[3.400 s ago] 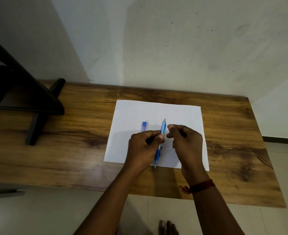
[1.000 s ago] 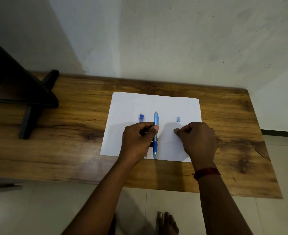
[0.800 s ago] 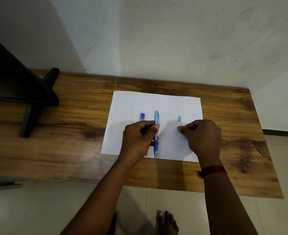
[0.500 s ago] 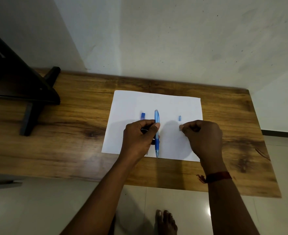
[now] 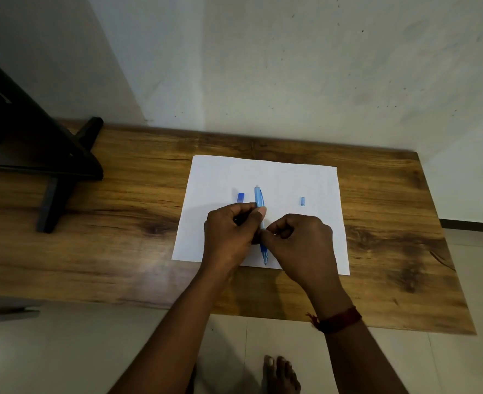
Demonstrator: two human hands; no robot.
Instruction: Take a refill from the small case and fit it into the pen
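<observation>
One blue pen [image 5: 260, 200] is above the sheet of paper [image 5: 314, 180], between both hands. The left hand [image 5: 230, 237] grips its middle with curled fingers; the right hand [image 5: 301, 245] pinches the pen lower, beside the left one.

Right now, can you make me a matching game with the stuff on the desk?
Things:
1. pen
2. dark blue piece
3. small clear-blue piece
4. paper

Places:
A. lying alone right of the pen
B. flat on the desk
C. gripped by the left hand
D. just left of the pen

Pairs: 1-C, 2-D, 3-A, 4-B
</observation>
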